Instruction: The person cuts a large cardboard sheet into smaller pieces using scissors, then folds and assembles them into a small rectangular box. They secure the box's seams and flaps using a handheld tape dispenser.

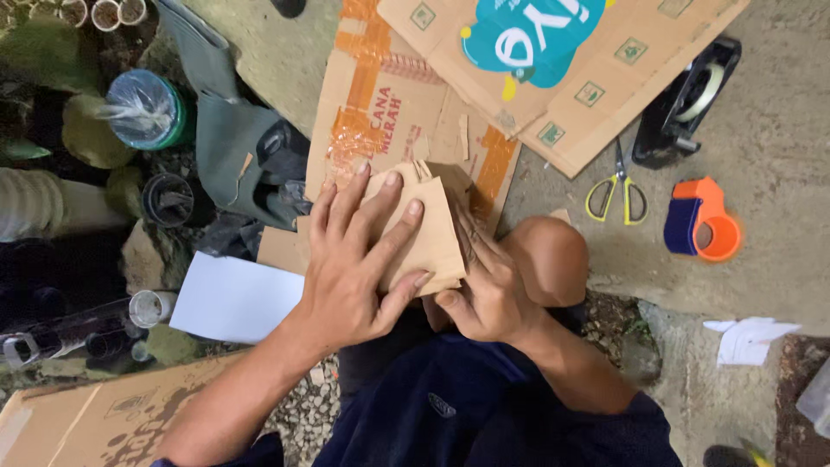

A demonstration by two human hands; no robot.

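A small folded piece of brown cardboard [432,229] rests over my lap, above a flattened carton [389,112]. My left hand [354,268] lies flat on top of the piece, fingers spread and pressing down. My right hand [484,290] grips its right and lower edge, thumb underneath and fingers curled along the side. My bare knee [553,255] shows just right of the hands.
Yellow-handled scissors [616,192], an orange and blue tape dispenser [705,220] and a black desk tape dispenser [687,99] lie on the concrete at right. A white sheet [233,298] lies at left, a big printed carton [553,60] at the top, more cardboard [95,415] at bottom left.
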